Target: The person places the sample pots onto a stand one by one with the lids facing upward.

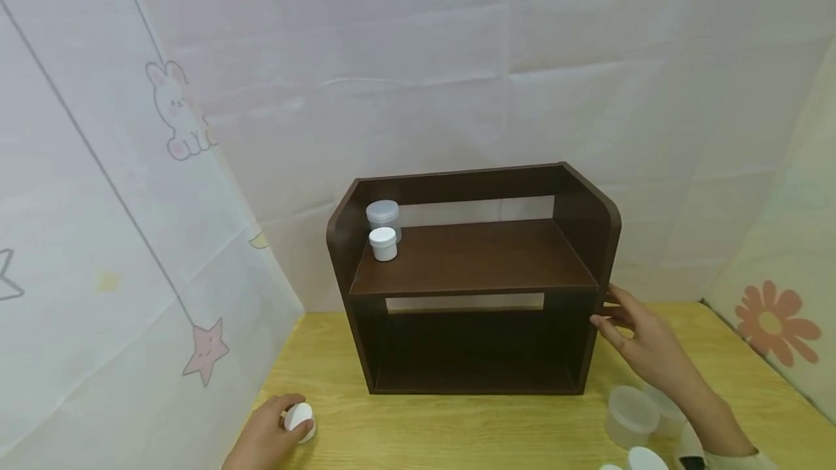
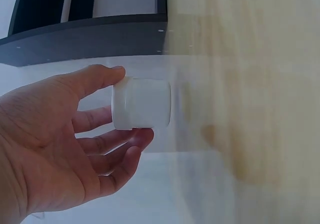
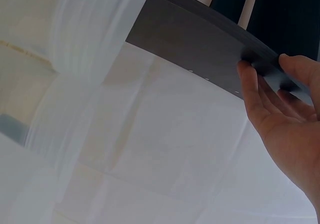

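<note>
In the head view, the left hand (image 1: 264,435) is at 8 o'clock from the dark brown two-tier shelf (image 1: 483,252), pinching a small white lidded jar (image 1: 300,423) between thumb and curled fingers. The left wrist view shows the jar's lid end towards the palm; I cannot tell whether its base touches the bench (image 1: 392,430). Between 3 and 4 o'clock from the shelf's middle, the right hand (image 1: 649,347) grips the front edge of the right side panel (image 1: 607,245), thumb at the edge and fingers against the outer face. At 10 o'clock on the upper tier, a small white jar (image 1: 383,245) stands upright just in front of a larger frosted jar (image 1: 384,212). At 4 o'clock, beneath the right forearm, a translucent tub (image 1: 632,415) sits beside a second, partly hidden clear tub (image 1: 669,412). Nearer 5 o'clock, a white lid (image 1: 645,459) shows at the bottom border. Behind everything hangs a pale creased cloth (image 1: 457,93).
</note>
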The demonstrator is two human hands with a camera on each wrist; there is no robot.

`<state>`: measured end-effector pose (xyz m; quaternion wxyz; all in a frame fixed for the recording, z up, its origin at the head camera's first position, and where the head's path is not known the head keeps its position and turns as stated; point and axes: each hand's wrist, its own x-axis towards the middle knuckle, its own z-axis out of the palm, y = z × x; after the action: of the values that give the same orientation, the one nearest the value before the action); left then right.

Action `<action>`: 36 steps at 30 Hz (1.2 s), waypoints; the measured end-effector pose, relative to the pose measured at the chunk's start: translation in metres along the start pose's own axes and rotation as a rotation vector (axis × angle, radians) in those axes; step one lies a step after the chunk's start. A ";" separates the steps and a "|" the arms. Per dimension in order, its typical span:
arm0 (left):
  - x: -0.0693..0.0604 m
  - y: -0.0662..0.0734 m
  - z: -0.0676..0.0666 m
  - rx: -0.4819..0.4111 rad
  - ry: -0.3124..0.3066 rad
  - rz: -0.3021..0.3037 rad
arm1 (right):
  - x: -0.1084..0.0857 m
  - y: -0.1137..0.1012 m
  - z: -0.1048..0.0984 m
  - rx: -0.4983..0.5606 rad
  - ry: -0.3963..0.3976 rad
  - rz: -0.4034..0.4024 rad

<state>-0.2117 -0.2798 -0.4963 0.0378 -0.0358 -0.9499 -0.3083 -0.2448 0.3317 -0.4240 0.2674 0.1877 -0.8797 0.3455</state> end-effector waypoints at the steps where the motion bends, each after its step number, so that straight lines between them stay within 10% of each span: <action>1: 0.002 0.003 -0.001 -0.003 0.000 0.006 | 0.000 0.000 0.000 0.000 -0.001 0.002; 13: 0.017 0.074 -0.022 0.064 0.078 0.202 | -0.004 0.000 -0.012 -0.023 0.018 0.000; 27: 0.001 0.160 -0.056 0.143 0.246 0.496 | -0.003 0.003 0.002 0.006 0.003 0.010; 36: 0.006 0.210 -0.068 0.083 0.251 0.542 | 0.000 -0.002 -0.002 0.028 0.001 -0.024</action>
<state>-0.1947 -0.1502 -0.3181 0.2373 -0.2479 -0.9054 -0.2499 -0.2430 0.3315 -0.4212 0.2693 0.2020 -0.8723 0.3547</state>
